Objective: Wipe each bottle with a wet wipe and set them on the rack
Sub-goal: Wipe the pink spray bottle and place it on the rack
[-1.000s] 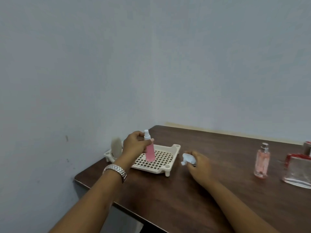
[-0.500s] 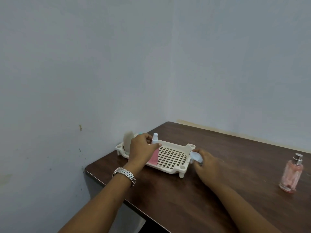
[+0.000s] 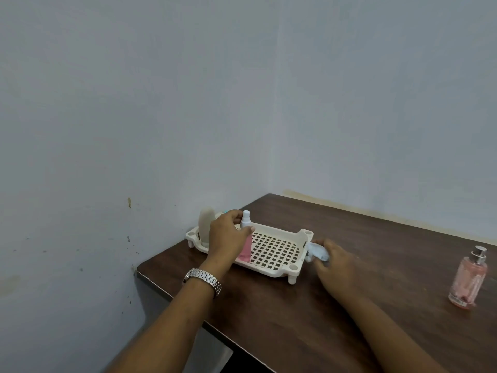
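Here, your left hand (image 3: pixel 228 235) gripped the pink spray bottle (image 3: pixel 246 246), thumb and fingers curled round its upper part just below the white nozzle; the bottle stood upright inside the cream rack (image 3: pixel 293 267), near its left end, with its base down at the grid floor; a pale rounded bottle (image 3: pixel 205 224) stood in the rack just beyond your knuckles; a metal wristwatch (image 3: pixel 203 279) sat on that wrist. Your right hand (image 3: pixel 338 267) lay on the dark wooden table (image 3: pixel 349 332), fingers curled over the crumpled wet wipe (image 3: pixel 317 251), which touched the rack's right end; a pink perfume bottle (image 3: pixel 469 278) with a silver sprayer stood upright, well apart, near the table's right side.
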Motion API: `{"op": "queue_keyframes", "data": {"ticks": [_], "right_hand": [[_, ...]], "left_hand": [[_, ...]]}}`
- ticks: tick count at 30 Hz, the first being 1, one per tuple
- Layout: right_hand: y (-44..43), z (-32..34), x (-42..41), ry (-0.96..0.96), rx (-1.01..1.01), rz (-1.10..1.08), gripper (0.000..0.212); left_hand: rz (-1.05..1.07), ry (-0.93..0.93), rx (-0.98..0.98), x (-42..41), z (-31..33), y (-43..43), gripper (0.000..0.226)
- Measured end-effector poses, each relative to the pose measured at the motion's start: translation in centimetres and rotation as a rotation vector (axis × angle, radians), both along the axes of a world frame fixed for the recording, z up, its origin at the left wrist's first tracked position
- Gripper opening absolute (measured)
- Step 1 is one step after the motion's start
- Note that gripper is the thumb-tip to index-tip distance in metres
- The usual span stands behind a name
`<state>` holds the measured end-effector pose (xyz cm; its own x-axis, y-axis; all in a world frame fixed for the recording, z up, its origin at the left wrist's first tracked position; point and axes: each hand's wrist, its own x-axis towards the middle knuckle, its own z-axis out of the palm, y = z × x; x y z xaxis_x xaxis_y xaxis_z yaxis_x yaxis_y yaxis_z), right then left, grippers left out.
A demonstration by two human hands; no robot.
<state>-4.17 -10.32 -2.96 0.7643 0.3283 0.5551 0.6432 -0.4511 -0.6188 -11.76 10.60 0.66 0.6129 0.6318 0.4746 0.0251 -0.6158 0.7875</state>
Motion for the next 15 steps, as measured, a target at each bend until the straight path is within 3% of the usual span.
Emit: {"op": "queue_keyframes", "data": {"ticks": [15], "right_hand": [[-0.02,-0.36,0.22,0.017,0.017,0.030,0.017]], "left_hand": [[0.008,0.028,0.044,0.00,0.26,0.36,0.038]]}}
